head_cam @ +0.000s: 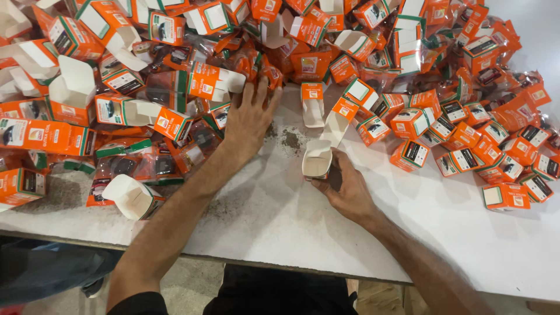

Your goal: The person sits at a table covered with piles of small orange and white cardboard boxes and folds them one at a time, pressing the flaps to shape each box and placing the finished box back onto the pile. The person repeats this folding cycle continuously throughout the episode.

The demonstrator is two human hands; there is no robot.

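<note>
R grip (344,186) round open box (318,158), contents hidden; L hand (249,116) among pouches (192,140).

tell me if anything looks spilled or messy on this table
Yes: dark gritty powder is scattered on the white table, between the left hand and the open box held by the right hand. More smudges lie near the front edge.

Orange cartons (411,154) heaped along table's far side.

Two hands (248,119), dozens of orange boxes (410,154), one white table (455,233)
</note>
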